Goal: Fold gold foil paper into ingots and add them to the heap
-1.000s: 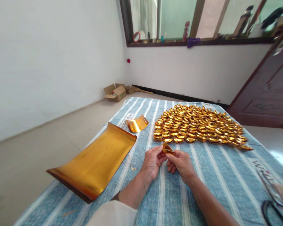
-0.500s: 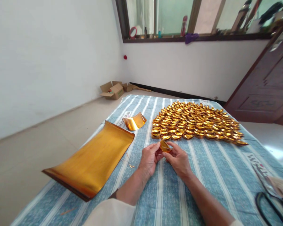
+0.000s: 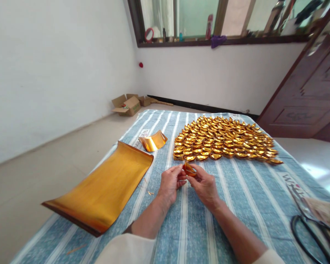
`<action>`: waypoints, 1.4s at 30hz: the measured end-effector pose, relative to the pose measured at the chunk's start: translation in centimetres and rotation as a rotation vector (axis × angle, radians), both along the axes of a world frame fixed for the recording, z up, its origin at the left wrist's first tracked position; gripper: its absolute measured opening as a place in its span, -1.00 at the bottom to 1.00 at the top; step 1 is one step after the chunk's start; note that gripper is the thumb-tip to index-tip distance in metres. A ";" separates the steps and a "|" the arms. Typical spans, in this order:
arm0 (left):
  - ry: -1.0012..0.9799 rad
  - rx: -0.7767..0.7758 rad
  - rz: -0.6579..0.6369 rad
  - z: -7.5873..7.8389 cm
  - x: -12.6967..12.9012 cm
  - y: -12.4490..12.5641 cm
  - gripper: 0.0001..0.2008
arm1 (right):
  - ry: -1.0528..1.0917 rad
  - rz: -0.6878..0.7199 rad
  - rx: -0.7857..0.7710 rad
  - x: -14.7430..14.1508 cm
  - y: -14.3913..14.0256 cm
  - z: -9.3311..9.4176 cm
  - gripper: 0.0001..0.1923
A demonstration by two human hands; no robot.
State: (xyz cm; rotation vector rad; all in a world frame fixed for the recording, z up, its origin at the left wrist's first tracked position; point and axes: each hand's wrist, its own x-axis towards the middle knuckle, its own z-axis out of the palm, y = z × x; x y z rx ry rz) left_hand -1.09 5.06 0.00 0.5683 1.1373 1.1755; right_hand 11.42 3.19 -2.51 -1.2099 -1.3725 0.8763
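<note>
Hands meet above the striped cloth [image 3: 236, 205], just short of the laid-out gold ingots [image 3: 222, 141]. Left hand [image 3: 169, 181] and right hand [image 3: 205, 185] both pinch the gold paper piece [image 3: 189, 169]. Against a second ago, the piece reads rounder and cupped, no longer a flat triangle; folding appears well advanced. Foil stack [image 3: 104, 187] lies untouched.

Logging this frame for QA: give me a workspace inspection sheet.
Surface: striped blue cloth, flat.
Job's things: small gold piece pinched between both hands; folded gold ingots in rows beyond; gold sheet stack to the left, ends curled.
Clutter: curled gold scrap; scissors at right edge.
Grippers: left hand and right hand both gripping the piece.
Cables: nothing seen.
Surroundings: cardboard boxes, window sill with bottles, door.
</note>
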 end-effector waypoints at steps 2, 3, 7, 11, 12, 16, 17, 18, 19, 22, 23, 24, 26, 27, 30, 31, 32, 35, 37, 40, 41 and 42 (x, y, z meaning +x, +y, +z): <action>-0.022 -0.007 -0.001 0.0 0.0 0.1 -0.87 | -0.005 0.003 0.014 -0.1 0.0 0.1 -0.64; -0.035 -0.012 -0.002 0.1 -0.1 0.1 -0.89 | -0.005 0.006 0.022 -0.1 -0.1 0.1 -0.63; -0.088 -0.027 -0.009 0.2 -0.1 0.3 -0.91 | -0.003 0.008 0.030 -0.2 -0.1 0.1 -0.61; -0.137 -0.053 -0.027 0.3 -0.2 0.3 -0.90 | 0.009 0.001 -0.006 -0.3 -0.1 0.2 -0.58; -0.152 -0.064 -0.036 0.3 -0.2 0.3 -0.90 | 0.016 0.005 -0.013 -0.3 -0.1 0.2 -0.58; -0.213 -0.118 -0.070 0.5 -0.2 0.4 -0.93 | 0.027 0.006 -0.024 -0.3 -0.1 0.2 -0.58; -0.227 -0.132 -0.079 0.6 -0.2 0.4 -0.93 | 0.025 0.003 -0.022 -0.3 -0.1 0.2 -0.58; -0.239 -0.146 -0.086 0.7 -0.2 0.4 -0.94 | 0.021 0.000 -0.019 -0.3 -0.1 0.2 -0.58; -0.250 -0.158 -0.094 0.8 -0.2 0.5 -0.94 | 0.019 -0.004 -0.017 -0.3 -0.1 0.3 -0.58; -0.275 -0.189 -0.110 0.8 -0.3 0.5 -0.93 | 0.017 -0.016 -0.014 -0.1 -0.1 0.5 -0.60; -0.280 -0.195 -0.112 0.8 -0.3 0.6 -0.92 | 0.015 -0.021 -0.013 -0.1 -0.1 0.6 -0.60; -0.284 -0.198 -0.112 0.8 -0.3 0.6 -0.92 | 0.010 -0.024 -0.010 0.0 -0.1 0.7 -0.61; -0.288 -0.196 -0.111 0.8 -0.3 0.6 -0.93 | -0.007 -0.026 -0.002 0.1 0.0 0.8 -0.62; -0.289 -0.194 -0.111 0.8 -0.3 0.6 -0.94 | -0.017 -0.024 0.003 0.1 0.0 0.8 -0.62; -0.293 -0.184 -0.116 0.7 -0.3 0.5 -0.94 | -0.035 -0.028 0.016 0.0 0.0 0.8 -0.62; -0.296 -0.181 -0.121 0.7 -0.2 0.5 -0.93 | -0.037 -0.032 0.022 0.0 0.0 0.9 -0.62; -0.300 -0.177 -0.127 0.7 -0.2 0.4 -0.92 | -0.039 -0.036 0.030 0.0 0.0 0.9 -0.63; -0.310 -0.161 -0.149 0.7 -0.1 0.3 -0.91 | -0.039 -0.042 0.074 0.0 0.0 0.7 -0.64; -0.312 -0.151 -0.162 0.7 0.0 0.2 -0.91 | -0.034 -0.050 0.115 0.0 0.1 0.5 -0.63; -0.309 -0.147 -0.176 0.8 0.1 0.0 -0.90 | -0.038 -0.066 0.166 0.0 0.2 0.2 -0.62; -0.307 -0.147 -0.177 0.9 0.1 0.0 -0.90 | -0.045 -0.066 0.179 0.0 0.2 0.1 -0.63; -0.305 -0.148 -0.178 0.9 0.1 0.0 -0.90 | -0.053 -0.065 0.194 0.0 0.2 0.1 -0.63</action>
